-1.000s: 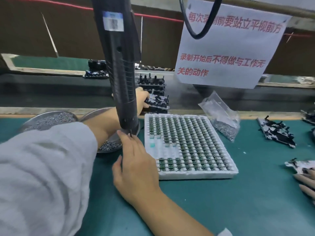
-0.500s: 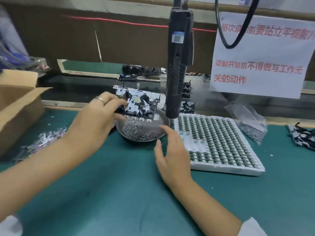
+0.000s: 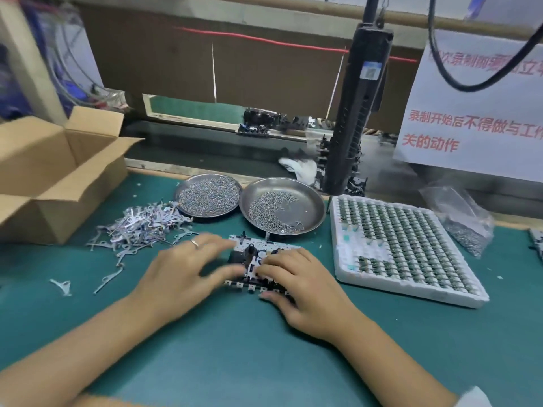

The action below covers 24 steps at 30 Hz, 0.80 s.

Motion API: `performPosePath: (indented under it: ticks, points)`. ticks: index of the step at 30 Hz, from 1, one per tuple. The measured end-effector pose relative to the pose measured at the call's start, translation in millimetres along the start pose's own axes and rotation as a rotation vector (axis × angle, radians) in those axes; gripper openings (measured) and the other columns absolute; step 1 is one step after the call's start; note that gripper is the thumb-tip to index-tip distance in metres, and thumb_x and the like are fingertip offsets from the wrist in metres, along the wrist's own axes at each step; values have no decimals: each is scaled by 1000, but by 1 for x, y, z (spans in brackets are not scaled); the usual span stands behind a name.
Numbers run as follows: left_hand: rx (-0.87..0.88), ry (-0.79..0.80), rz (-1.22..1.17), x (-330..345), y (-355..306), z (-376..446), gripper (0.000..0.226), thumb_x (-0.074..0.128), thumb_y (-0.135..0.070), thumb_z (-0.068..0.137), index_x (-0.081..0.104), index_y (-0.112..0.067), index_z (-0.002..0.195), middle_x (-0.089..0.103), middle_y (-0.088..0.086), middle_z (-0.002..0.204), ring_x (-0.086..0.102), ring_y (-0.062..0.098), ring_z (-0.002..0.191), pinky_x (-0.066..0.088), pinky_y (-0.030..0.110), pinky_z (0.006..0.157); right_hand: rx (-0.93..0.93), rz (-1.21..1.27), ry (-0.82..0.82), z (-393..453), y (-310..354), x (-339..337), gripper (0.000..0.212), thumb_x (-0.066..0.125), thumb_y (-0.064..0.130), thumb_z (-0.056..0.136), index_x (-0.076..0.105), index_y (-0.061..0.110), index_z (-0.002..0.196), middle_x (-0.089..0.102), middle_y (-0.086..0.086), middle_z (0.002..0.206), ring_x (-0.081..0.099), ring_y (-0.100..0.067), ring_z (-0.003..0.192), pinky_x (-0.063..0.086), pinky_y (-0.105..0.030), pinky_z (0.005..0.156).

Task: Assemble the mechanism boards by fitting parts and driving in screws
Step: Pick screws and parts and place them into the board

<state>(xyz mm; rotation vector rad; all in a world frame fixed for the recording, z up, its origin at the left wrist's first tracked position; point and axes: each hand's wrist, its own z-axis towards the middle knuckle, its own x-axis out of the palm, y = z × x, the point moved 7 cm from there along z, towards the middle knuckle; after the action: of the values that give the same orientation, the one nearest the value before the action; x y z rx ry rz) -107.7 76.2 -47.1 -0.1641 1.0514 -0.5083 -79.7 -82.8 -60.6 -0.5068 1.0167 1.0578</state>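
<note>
A white and black mechanism board (image 3: 255, 254) lies flat on the green mat, in front of the screw dishes. My left hand (image 3: 188, 268), blurred and with a ring on it, holds the board's left side between thumb and forefinger. My right hand (image 3: 296, 286) grips the right side, fingers curled over the top and thumb at the near edge, hiding much of the board. A black electric screwdriver (image 3: 352, 121) hangs free above the mat's far edge, with neither hand on it.
Two metal dishes of screws (image 3: 208, 195) (image 3: 282, 210) stand behind the board. A white tray of small parts (image 3: 402, 248) lies to the right, a bag of screws (image 3: 461, 218) beyond it. Loose metal levers (image 3: 141, 227) and an open cardboard box (image 3: 50, 171) are left.
My left hand has carried the board from above the screw dish down to the mat in front. My right hand has moved from beside the dish onto the board.
</note>
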Motion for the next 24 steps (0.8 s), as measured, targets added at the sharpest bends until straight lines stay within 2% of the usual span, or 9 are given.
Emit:
performPosePath:
  ticks: [2, 4, 6, 11, 14, 17, 19, 22, 24]
  points:
    - [-75, -94, 99, -11, 26, 11, 46, 49, -52, 86, 71, -15, 102, 68, -3, 94, 63, 19, 83, 50, 33, 76, 23, 8, 6, 0, -2, 1, 30, 64, 23, 87, 65, 8, 113, 64, -6, 113, 59, -26, 103, 46, -38, 89]
    - [-73, -85, 326, -11, 45, 24, 25, 65, -33, 85, 73, -11, 94, 69, 5, 89, 62, 28, 82, 44, 39, 75, 42, 4, 3, 0, -3, 2, 30, 64, 20, 86, 65, 8, 113, 64, -5, 114, 59, -26, 104, 46, -37, 90]
    - [-57, -31, 410, -5, 56, 31, 14, 80, -17, 74, 76, -13, 87, 70, 6, 86, 62, 31, 79, 35, 38, 74, 51, 12, -4, 1, -4, 2, 30, 65, 19, 86, 65, 8, 113, 64, -5, 113, 59, -25, 104, 45, -36, 90]
    - [-47, -62, 382, -2, 60, 33, 10, 82, -9, 68, 75, -15, 71, 68, 2, 77, 61, 29, 73, 17, 30, 69, 73, 47, -11, 0, -7, 3, 29, 64, 20, 86, 66, 8, 113, 64, -6, 114, 58, -25, 106, 44, -36, 93]
    - [-26, -102, 380, -3, 55, 33, 5, 77, -10, 76, 72, -12, 74, 68, 4, 81, 61, 30, 77, 20, 33, 73, 77, 61, -16, 0, -8, 3, 29, 66, 20, 86, 66, 8, 113, 64, -6, 114, 58, -25, 106, 43, -35, 94]
    - [-135, -169, 181, -9, 58, 33, 5, 64, -11, 88, 69, -9, 86, 66, 2, 91, 58, 27, 87, 22, 32, 79, 79, 77, -13, 0, -8, 2, 29, 66, 22, 87, 66, 9, 112, 63, -5, 114, 57, -23, 106, 41, -34, 95]
    - [-209, -252, -94, -16, 60, 33, 7, 59, -9, 91, 66, -9, 90, 64, 0, 90, 58, 21, 85, 33, 35, 84, 94, 111, -20, 0, -8, 0, 30, 62, 27, 89, 66, 10, 113, 63, -4, 114, 55, -21, 106, 38, -32, 96]
    - [-315, -347, -336, -23, 63, 31, 8, 59, -8, 91, 63, -15, 90, 63, -7, 83, 55, -3, 76, 40, 12, 74, 131, 146, -73, 0, -10, -4, 29, 58, 26, 92, 66, 9, 113, 64, -3, 112, 55, -20, 105, 39, -34, 96]
    - [-369, -366, -436, -23, 63, 30, 7, 60, -9, 91, 63, -16, 89, 63, -12, 83, 54, -10, 72, 38, 6, 68, 152, 158, -129, 0, -10, -8, 25, 57, 21, 93, 68, 7, 110, 65, -3, 109, 57, -20, 103, 41, -36, 94]
